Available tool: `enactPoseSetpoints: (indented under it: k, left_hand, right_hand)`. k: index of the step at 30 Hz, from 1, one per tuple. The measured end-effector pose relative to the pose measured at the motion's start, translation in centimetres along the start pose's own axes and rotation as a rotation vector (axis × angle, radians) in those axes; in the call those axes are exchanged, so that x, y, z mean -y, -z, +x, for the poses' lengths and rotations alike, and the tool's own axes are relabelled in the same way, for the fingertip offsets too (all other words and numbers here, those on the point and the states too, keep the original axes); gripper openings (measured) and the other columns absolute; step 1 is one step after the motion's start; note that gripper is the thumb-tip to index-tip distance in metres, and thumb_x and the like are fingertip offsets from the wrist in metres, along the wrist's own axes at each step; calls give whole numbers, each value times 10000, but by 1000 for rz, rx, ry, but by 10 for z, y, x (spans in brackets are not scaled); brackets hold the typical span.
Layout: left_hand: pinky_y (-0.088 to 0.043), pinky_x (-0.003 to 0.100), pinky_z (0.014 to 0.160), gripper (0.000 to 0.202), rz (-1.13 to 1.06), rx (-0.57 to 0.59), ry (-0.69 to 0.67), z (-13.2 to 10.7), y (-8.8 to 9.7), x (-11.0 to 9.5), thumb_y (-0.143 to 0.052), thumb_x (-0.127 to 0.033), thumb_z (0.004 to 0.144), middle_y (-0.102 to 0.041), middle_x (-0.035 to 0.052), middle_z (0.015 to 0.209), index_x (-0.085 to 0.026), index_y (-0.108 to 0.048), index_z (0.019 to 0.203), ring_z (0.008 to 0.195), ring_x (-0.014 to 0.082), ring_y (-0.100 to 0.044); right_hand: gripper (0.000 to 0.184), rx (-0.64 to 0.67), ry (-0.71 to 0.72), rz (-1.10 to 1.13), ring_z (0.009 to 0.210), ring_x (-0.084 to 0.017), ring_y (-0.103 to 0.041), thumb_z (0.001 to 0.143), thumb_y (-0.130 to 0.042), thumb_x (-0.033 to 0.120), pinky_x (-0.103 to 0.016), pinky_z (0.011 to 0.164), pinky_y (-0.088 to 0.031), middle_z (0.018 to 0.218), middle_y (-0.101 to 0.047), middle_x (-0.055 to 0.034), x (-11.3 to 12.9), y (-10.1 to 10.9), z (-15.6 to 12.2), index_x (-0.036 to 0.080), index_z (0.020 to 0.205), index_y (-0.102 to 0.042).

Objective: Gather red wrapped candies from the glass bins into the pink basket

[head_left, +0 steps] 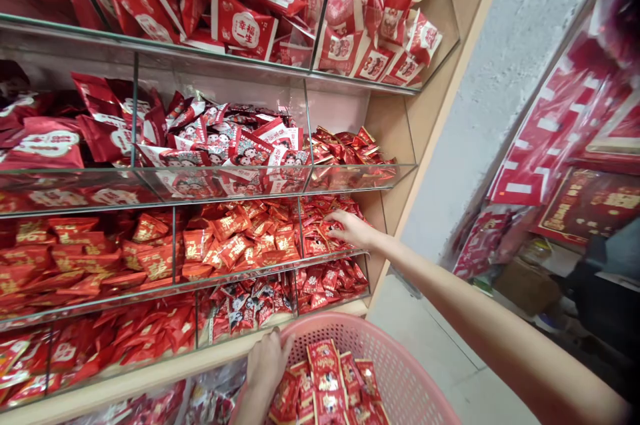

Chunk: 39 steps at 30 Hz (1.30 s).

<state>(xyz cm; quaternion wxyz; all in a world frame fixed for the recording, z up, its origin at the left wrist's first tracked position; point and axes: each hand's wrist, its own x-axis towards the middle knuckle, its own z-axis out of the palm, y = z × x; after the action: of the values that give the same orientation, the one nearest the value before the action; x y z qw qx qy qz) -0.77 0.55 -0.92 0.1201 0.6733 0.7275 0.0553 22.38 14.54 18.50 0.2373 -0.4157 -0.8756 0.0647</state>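
Observation:
My right hand (353,230) reaches into a right-hand compartment of the shelf. Its fingers are stretched out, slightly bent, over small red packets (316,239), and no packet shows in its grasp. Low in the view, my left hand (266,361) is closed on the left rim of a pink plastic basket (400,361) with a perforated wall. Part of that grip is hidden. Inside the basket lie several red and gold packets (327,381), some joined in a strip.
Glass-divided shelves (225,193) hold many red packets in compartments, with upright glass edges between them. A wooden side panel (440,115) bounds the shelf on the right. Beyond the grey wall (480,78) are red packaged goods (590,205). Pale floor tiles (430,325) lie behind the basket.

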Motion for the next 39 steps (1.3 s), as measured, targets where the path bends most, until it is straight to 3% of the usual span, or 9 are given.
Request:
enactPoseSetpoints:
  k: [8, 13, 19, 22, 25, 28, 31, 36, 39]
  left_hand:
    - [-432, 328, 706, 507, 7, -6, -10, 3, -3, 1, -239, -501, 825, -664, 133, 903, -142, -553, 998, 849, 250, -622]
    - [-432, 333, 708, 516, 14, 3, -1, 2, 0, -1, -237, -512, 823, -663, 140, 900, -142, -561, 977, 849, 253, -622]
    - [-432, 328, 701, 512, 19, 7, 4, 0, 3, -2, -244, -521, 822, -663, 138, 912, -148, -555, 985, 852, 251, -622]
    - [-435, 317, 685, 510, 21, -9, -15, 0, 2, -2, -232, -522, 826, -667, 131, 885, -149, -559, 945, 836, 245, -625]
    - [-434, 310, 682, 517, 14, -10, -18, 0, 1, -2, -218, -524, 829, -669, 124, 870, -152, -561, 934, 821, 237, -628]
    - [-429, 298, 692, 529, 12, -4, -7, 0, 1, -2, -219, -532, 827, -666, 127, 883, -148, -559, 959, 830, 227, -625]
    - [-426, 287, 689, 541, 1, 9, 0, 0, 0, -2, -218, -539, 825, -664, 129, 888, -145, -556, 976, 833, 218, -623]
    - [-435, 314, 671, 557, 20, -25, -20, 1, -4, 0, -188, -550, 824, -669, 126, 861, -153, -559, 942, 808, 239, -628]
    - [-434, 309, 680, 563, 29, -28, -18, 1, -4, 0, -192, -556, 821, -668, 123, 874, -151, -555, 963, 824, 238, -626]
  right_hand:
    - [292, 191, 8, -212, 849, -181, -537, 676, -605, 179, -245, 718, -378, 953, -591, -63, -2, -7, -3, 180, 962, -547]
    - [246, 278, -15, -260, 894, -208, -544, 660, -592, 113, -252, 750, -371, 963, -603, -87, 2, -4, 0, 174, 899, -586]
    - [303, 62, -25, -47, 977, -201, -510, 727, -578, 210, -292, 856, -355, 1045, -568, -80, 22, 18, -13, 175, 1027, -556]
    - [360, -59, -37, 138, 989, -201, -502, 753, -563, 263, -326, 879, -358, 1081, -553, -69, 47, 34, -37, 192, 1104, -519]
    - [409, -85, -143, 471, 953, -199, -524, 758, -563, 316, -347, 848, -396, 1063, -565, -56, 74, 34, -69, 221, 1148, -484]
    - [386, -41, -211, 825, 927, -183, -541, 751, -572, 339, -336, 826, -420, 1025, -586, -38, 92, 3, -101, 243, 1115, -491]
    - [333, -43, -379, 1053, 883, -172, -558, 709, -617, 368, -312, 795, -434, 941, -611, -22, 99, -57, -132, 235, 1003, -538]
    - [292, -11, -1022, 1450, 589, -113, -563, 614, -691, 409, -248, 571, -463, 672, -578, 36, 106, -166, -172, 205, 749, -533]
    - [294, 1, -1194, 1634, 514, -108, -561, 597, -708, 380, -245, 540, -471, 616, -580, 34, 111, -199, -181, 193, 721, -518]
